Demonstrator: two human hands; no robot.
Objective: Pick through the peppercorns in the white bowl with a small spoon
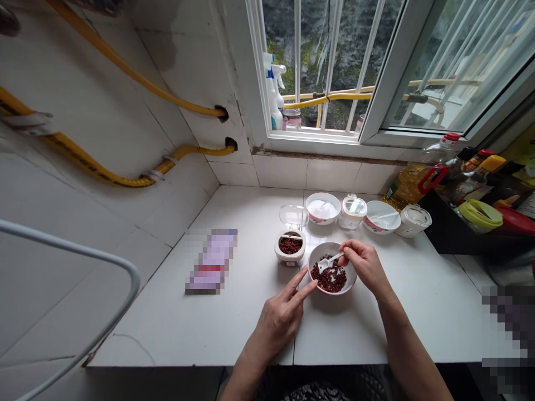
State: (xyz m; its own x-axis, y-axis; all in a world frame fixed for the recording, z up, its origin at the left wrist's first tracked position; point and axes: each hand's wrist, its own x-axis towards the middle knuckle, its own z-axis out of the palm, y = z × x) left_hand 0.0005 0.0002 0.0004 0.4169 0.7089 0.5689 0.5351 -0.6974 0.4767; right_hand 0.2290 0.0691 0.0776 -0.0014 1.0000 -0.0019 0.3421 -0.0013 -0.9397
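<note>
A white bowl with a pink rim [351, 281] stands on the counter, part filled with dark red-brown grains that look like peppercorns [334, 283]. My right hand [365, 267] pinches the handle of a small white spoon [324, 265], whose scoop lies in the bowl among the grains. Against the bowl's left rim rest the outstretched fingers of my left hand [284, 312]; they are apart and grasp nothing. Just left of the bowl is a white seasoning jar [290, 255] with its clear lid [293, 216] flipped up, holding the same dark grains.
Behind the bowl stand a bowl of white granules [323, 208], a lidded jar [353, 210], another bowl [381, 216] and a second lidded jar [413, 220]. An oil bottle [412, 181] and sauce bottles crowd the right. A blurred purple packet [214, 259] lies left on the counter [251, 328].
</note>
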